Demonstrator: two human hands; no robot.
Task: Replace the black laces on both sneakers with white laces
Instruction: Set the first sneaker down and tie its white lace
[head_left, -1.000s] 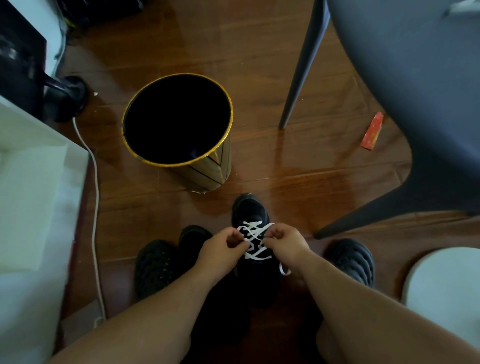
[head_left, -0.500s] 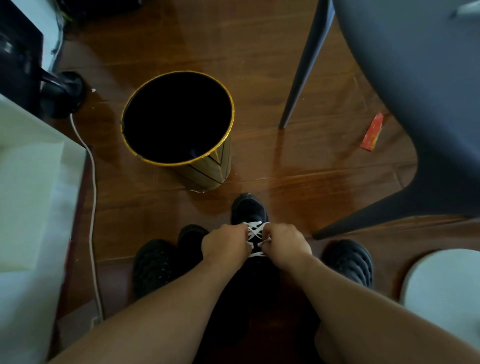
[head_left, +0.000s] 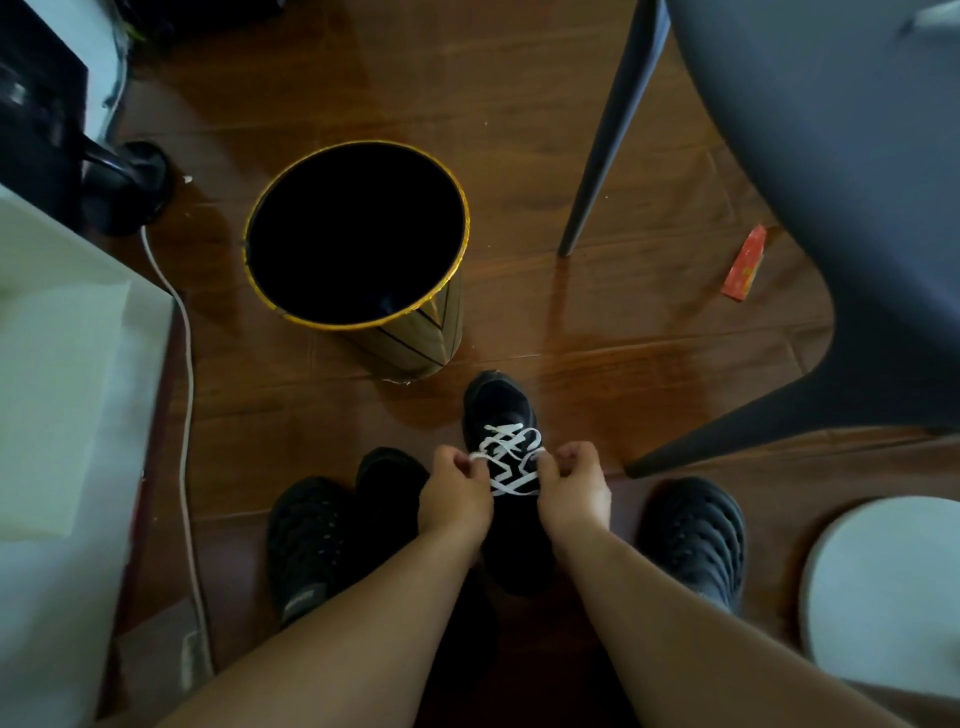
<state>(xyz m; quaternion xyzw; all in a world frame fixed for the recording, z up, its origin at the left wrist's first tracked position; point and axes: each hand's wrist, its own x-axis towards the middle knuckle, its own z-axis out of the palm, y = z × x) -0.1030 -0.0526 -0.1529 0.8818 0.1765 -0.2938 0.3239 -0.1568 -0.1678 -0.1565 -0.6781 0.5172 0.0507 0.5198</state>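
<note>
— Wooden floor (head_left: 597, 156), gold bin (head_left: 358, 244); where's the sneaker (head_left: 511, 499)?

— Between the hands, toe pointing away towards the bin.

— Holding anything?

— Left hand (head_left: 456, 491) and right hand (head_left: 571, 486) each pinch an end of the white lace (head_left: 511, 462), equally near, pulling crosswise to its length.

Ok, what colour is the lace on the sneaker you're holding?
White lace, criss-crossed on the black sneaker; the head view shows it best.
</note>
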